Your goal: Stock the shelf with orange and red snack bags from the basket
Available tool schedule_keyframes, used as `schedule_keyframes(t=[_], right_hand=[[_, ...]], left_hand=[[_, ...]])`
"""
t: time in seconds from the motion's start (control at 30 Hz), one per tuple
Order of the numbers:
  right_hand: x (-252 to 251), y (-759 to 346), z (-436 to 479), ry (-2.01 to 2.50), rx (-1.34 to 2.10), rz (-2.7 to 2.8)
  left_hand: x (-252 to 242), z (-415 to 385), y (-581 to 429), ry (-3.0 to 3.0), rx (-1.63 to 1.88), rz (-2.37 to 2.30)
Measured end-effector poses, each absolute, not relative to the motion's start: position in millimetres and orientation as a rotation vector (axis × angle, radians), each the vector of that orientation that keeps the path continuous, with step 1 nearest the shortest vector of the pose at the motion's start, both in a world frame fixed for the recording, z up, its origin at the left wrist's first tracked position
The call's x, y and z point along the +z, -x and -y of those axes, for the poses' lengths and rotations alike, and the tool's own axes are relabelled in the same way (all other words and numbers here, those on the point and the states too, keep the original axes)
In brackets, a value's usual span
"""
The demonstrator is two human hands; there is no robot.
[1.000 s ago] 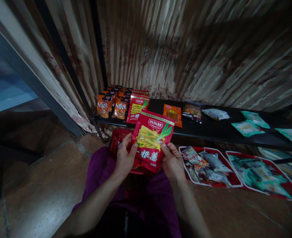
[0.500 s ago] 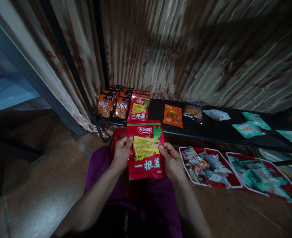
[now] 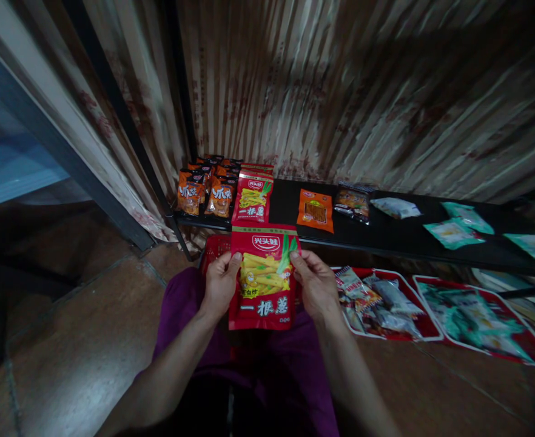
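Observation:
Between my two hands is a red snack bag (image 3: 264, 276) with yellow sticks and a green onion printed on its front. My left hand (image 3: 221, 280) pinches its left edge, thumb on the front. On the right edge, my right hand (image 3: 313, 282) grips it the same way, its fingers behind the bag. Just beyond, a matching red snack bag (image 3: 252, 199) stands upright at the front of a row on the black shelf (image 3: 286, 212). Orange-and-black snack packets (image 3: 220, 195) stand in rows to its left. A red basket (image 3: 213, 246) sits partly hidden behind my left hand.
An orange packet (image 3: 315, 210), a dark packet (image 3: 353, 201), a white packet (image 3: 397, 207) and several green packets (image 3: 453, 234) lie along the shelf. Below, two red baskets with white rims (image 3: 438, 325) hold more packets. A black shelf post (image 3: 183, 79) rises at the left, before a curtain.
The held bag has tilted slightly, and my right hand has shifted a little up along its right edge. Both hands keep their hold. The shelf items stay in place.

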State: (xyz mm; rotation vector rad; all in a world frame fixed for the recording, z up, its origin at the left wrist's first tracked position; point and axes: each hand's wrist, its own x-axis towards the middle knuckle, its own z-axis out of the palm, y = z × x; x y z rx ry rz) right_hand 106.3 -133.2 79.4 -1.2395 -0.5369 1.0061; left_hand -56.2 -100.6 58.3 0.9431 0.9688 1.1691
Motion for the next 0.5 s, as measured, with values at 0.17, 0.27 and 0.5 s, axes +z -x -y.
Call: schedule_keyframes(t=[0.17, 0.27, 0.5], right_hand=[[78, -101, 130, 1.203, 0.972, 0.498], [77, -100, 130, 1.185, 0.953, 0.498], [71, -103, 131, 1.208, 0.961, 0.515]], left_hand=[[62, 103, 56, -0.931, 1.18, -0.956], [63, 102, 56, -0.878, 1.167, -0.929], [73, 99, 57, -0.689, 1.152, -0.771]])
